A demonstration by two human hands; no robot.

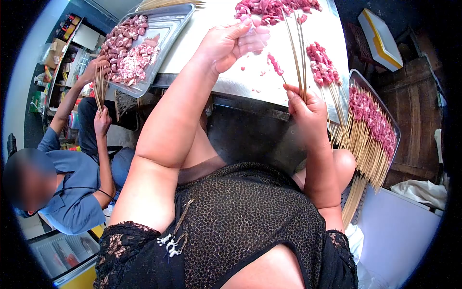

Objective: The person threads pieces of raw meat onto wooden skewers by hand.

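My left hand (240,44) is over the white tabletop (211,89), just below a pile of raw red meat pieces (269,10). Its fingers are smeared by motion and look thinly covered; whether they hold anything is unclear. My right hand (308,113), at the table's near edge, is closed around several thin wooden skewers (297,58). One of them slants left and carries small meat pieces (274,64) at its tip. Right of this hand, several meat-loaded skewers (322,65) lie on the tabletop, and small meat scraps are scattered about.
At right, a metal tray (395,130) holds many loaded skewers. A metal tray (175,29) of meat stands at upper left. A co-worker (79,178) at left holds a bunch of skewers (100,89), one hand by that tray. A white box (380,41) is at upper right.
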